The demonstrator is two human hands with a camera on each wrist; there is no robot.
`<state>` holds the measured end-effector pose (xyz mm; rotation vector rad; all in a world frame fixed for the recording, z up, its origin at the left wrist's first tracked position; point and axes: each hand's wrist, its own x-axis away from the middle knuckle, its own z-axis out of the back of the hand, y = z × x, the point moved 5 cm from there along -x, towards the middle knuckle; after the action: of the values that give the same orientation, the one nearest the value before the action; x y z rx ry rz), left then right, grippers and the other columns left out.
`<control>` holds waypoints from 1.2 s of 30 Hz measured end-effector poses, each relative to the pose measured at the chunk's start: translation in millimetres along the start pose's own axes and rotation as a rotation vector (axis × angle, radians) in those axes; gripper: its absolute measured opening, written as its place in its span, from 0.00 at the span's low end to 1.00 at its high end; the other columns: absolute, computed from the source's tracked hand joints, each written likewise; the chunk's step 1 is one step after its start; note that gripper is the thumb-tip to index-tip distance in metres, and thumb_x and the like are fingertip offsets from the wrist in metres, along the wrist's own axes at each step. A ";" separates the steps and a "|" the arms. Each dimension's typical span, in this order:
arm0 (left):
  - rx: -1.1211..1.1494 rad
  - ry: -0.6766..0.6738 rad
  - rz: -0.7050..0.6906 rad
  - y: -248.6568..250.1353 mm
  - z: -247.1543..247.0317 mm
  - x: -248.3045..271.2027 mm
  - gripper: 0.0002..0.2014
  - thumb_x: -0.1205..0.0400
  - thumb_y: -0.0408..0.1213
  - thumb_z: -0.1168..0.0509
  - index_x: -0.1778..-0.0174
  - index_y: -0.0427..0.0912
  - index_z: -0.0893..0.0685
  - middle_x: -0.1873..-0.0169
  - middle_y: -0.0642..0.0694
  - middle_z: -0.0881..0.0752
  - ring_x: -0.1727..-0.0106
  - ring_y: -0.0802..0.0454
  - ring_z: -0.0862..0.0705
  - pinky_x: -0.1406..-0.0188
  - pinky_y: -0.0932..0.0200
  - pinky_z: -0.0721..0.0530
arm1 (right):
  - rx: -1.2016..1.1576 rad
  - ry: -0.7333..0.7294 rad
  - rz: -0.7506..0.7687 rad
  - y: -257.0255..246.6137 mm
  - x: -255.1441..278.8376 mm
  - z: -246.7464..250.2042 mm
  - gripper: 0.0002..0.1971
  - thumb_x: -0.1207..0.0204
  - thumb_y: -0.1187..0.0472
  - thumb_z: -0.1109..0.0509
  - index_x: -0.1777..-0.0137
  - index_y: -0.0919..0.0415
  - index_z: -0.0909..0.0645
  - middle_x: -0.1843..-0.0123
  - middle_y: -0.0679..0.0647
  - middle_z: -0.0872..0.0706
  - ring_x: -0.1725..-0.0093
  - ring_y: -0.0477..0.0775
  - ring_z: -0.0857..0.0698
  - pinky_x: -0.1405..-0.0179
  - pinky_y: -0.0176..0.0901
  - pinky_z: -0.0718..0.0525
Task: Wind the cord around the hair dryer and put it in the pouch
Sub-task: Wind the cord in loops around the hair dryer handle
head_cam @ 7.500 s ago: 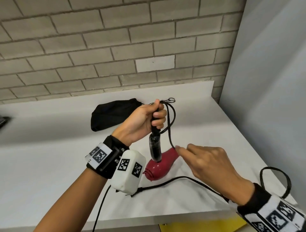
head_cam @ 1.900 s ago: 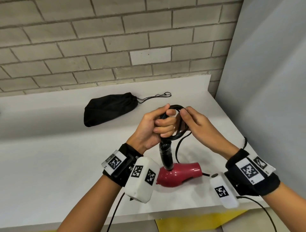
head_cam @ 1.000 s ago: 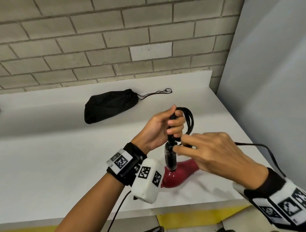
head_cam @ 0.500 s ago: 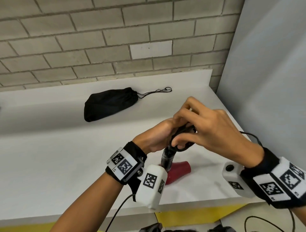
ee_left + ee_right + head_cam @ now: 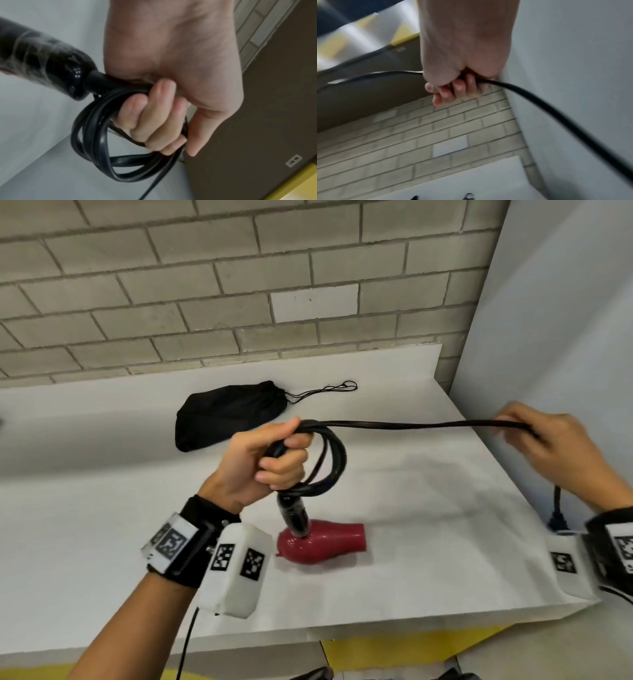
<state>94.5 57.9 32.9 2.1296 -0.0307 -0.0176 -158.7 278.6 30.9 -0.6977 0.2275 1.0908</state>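
The red hair dryer (image 5: 322, 546) rests body-down on the white counter (image 5: 85, 525), its black handle (image 5: 293, 515) pointing up. My left hand (image 5: 274, 460) grips the top of the handle (image 5: 42, 60) together with several loops of black cord (image 5: 330, 467) (image 5: 96, 142). From that fist the cord runs taut to the right, where my right hand (image 5: 544, 443) grips it (image 5: 539, 106) above the counter's right edge. The plug end (image 5: 556, 515) hangs below the right hand. The black drawstring pouch (image 5: 226, 412) lies shut at the back, left of both hands.
A brick wall (image 5: 205, 285) backs the counter and a grey panel (image 5: 565, 320) closes its right side, close to my right hand. The pouch's drawstrings (image 5: 325, 392) trail to the right. A yellow surface (image 5: 394, 648) shows below the counter's front edge.
My right hand has left the handle and pulled the cord far out to the right, drawing it taut. The left hand keeps its grip on the handle and loops.
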 end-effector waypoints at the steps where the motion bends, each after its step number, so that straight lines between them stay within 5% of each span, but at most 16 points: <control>1: -0.010 0.007 -0.024 5.3 3.2 4.8 0.14 0.20 0.48 0.35 0.68 0.45 0.25 0.84 0.55 0.41 0.87 0.59 0.43 0.85 0.64 0.43 | 0.056 0.014 -0.096 18.6 6.3 4.4 0.14 0.29 0.46 0.46 0.54 0.52 0.24 0.70 0.54 0.16 0.73 0.57 0.22 0.72 0.42 0.28; 4: -0.048 0.036 -0.057 13.9 7.9 7.7 0.15 0.20 0.50 0.36 0.69 0.46 0.25 0.84 0.56 0.41 0.87 0.60 0.43 0.86 0.67 0.41 | 0.160 -0.057 -0.281 48.0 25.2 1.2 0.05 0.24 0.51 0.38 0.55 0.51 0.25 0.72 0.60 0.20 0.71 0.67 0.18 0.69 0.54 0.20; 6: -0.029 0.057 -0.071 15.9 9.8 6.1 0.16 0.21 0.52 0.36 0.70 0.47 0.24 0.84 0.57 0.41 0.88 0.60 0.44 0.87 0.68 0.40 | 0.168 -0.197 -0.257 50.1 36.7 -15.5 0.06 0.22 0.53 0.32 0.56 0.41 0.26 0.72 0.49 0.19 0.71 0.50 0.17 0.71 0.50 0.22; 7: 0.002 0.055 -0.083 16.3 10.3 4.5 0.16 0.21 0.52 0.36 0.70 0.47 0.24 0.85 0.56 0.41 0.88 0.59 0.44 0.87 0.68 0.39 | 0.135 -0.286 -0.264 49.5 42.5 -23.8 0.04 0.24 0.43 0.34 0.57 0.36 0.26 0.72 0.43 0.18 0.68 0.44 0.17 0.71 0.42 0.24; 9: 0.097 0.035 -0.104 16.6 12.0 1.6 0.16 0.20 0.50 0.37 0.69 0.46 0.24 0.85 0.56 0.41 0.88 0.59 0.43 0.87 0.68 0.36 | 0.057 -0.450 -0.296 49.2 52.9 -40.0 0.24 0.39 0.19 0.43 0.54 0.32 0.25 0.61 0.36 0.14 0.56 0.35 0.17 0.60 0.33 0.23; 10: 0.144 0.023 -0.109 16.3 12.4 -0.2 0.15 0.19 0.50 0.37 0.69 0.45 0.23 0.85 0.55 0.40 0.88 0.59 0.42 0.87 0.68 0.34 | 0.023 -0.528 -0.300 46.0 58.8 -49.4 0.30 0.45 0.16 0.42 0.49 0.31 0.25 0.54 0.31 0.15 0.49 0.35 0.18 0.50 0.33 0.22; 12: 0.194 0.003 -0.107 14.7 11.2 -4.9 0.16 0.19 0.49 0.38 0.68 0.45 0.23 0.85 0.55 0.39 0.88 0.59 0.41 0.86 0.68 0.33 | -0.074 -0.603 -0.271 23.3 63.2 -63.4 0.35 0.46 0.19 0.34 0.38 0.25 0.33 0.39 0.28 0.20 0.32 0.38 0.24 0.32 0.42 0.26; 14: 0.165 0.005 -0.099 11.3 7.4 -11.1 0.16 0.18 0.50 0.40 0.69 0.45 0.24 0.85 0.55 0.40 0.88 0.59 0.42 0.87 0.68 0.34 | -0.239 -0.524 -0.206 -12.8 55.9 -67.9 0.38 0.42 0.25 0.31 0.32 0.24 0.41 0.30 0.28 0.27 0.26 0.31 0.31 0.28 0.37 0.32; 16: 0.134 0.023 -0.093 8.2 3.9 -16.3 0.17 0.18 0.51 0.44 0.69 0.46 0.25 0.85 0.56 0.41 0.89 0.59 0.43 0.88 0.69 0.34 | -0.375 -0.355 -0.141 -49.0 41.3 -64.8 0.36 0.33 0.31 0.33 0.27 0.30 0.45 0.33 0.27 0.27 0.31 0.26 0.28 0.34 0.26 0.32; 18: 0.129 0.035 -0.089 6.0 1.7 -19.8 0.18 0.18 0.52 0.46 0.70 0.46 0.25 0.85 0.56 0.41 0.89 0.59 0.43 0.88 0.69 0.34 | -0.453 -0.124 -0.079 -74.7 31.4 -60.6 0.26 0.23 0.41 0.39 0.26 0.33 0.44 0.45 0.35 0.19 0.45 0.32 0.18 0.46 0.20 0.27; 20: 0.139 0.047 -0.097 5.9 0.2 -20.7 0.18 0.18 0.52 0.45 0.70 0.47 0.24 0.85 0.56 0.41 0.89 0.58 0.43 0.88 0.70 0.34 | -0.351 0.153 0.020 -87.9 29.1 -57.2 0.16 0.15 0.52 0.45 0.28 0.43 0.33 0.62 0.45 0.21 0.63 0.42 0.20 0.60 0.24 0.26; 22: 0.150 0.065 -0.108 5.8 -1.3 -21.5 0.19 0.18 0.52 0.46 0.71 0.47 0.25 0.86 0.56 0.42 0.89 0.58 0.44 0.89 0.70 0.35 | -0.185 0.260 0.044 -91.5 33.1 -63.6 0.16 0.18 0.59 0.44 0.32 0.55 0.25 0.67 0.46 0.23 0.69 0.46 0.25 0.67 0.33 0.24; 25: 0.111 0.108 -0.097 0.6 -4.7 -25.3 0.20 0.18 0.54 0.48 0.72 0.47 0.26 0.86 0.56 0.43 0.91 0.60 0.43 0.89 0.69 0.39 | 0.057 0.057 0.019 -95.9 41.1 -86.7 0.19 0.21 0.63 0.37 0.30 0.57 0.22 0.72 0.52 0.18 0.79 0.55 0.21 0.81 0.48 0.20; 31: 0.107 0.155 -0.089 -12.3 -5.9 -32.6 0.12 0.22 0.47 0.45 0.68 0.45 0.28 0.85 0.55 0.39 0.86 0.58 0.45 0.84 0.65 0.41 | 0.448 -0.215 0.206 -142.0 67.4 -110.3 0.33 0.44 0.63 0.19 0.34 0.64 0.18 0.74 0.50 0.18 0.88 0.51 0.26 0.84 0.33 0.51; 34: 0.131 0.127 -0.076 -19.9 -7.4 -35.5 0.08 0.23 0.40 0.49 0.64 0.43 0.29 0.83 0.55 0.35 0.84 0.57 0.44 0.81 0.63 0.40 | 0.511 -0.248 0.364 -159.2 72.3 -111.3 0.40 0.62 0.71 0.20 0.40 0.66 0.14 0.72 0.51 0.18 0.88 0.52 0.26 0.84 0.35 0.54; 36: 0.099 0.115 -0.059 -27.3 -9.6 -37.6 0.07 0.21 0.40 0.48 0.62 0.43 0.30 0.82 0.55 0.31 0.83 0.58 0.42 0.80 0.63 0.38 | 0.532 -0.254 0.478 -170.6 67.4 -104.1 0.34 0.63 0.73 0.24 0.49 0.62 0.11 0.72 0.51 0.18 0.85 0.51 0.23 0.83 0.35 0.48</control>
<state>57.6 81.6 14.8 2.2261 0.1016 0.0731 38.0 216.4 -13.1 -0.0177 0.4589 1.4802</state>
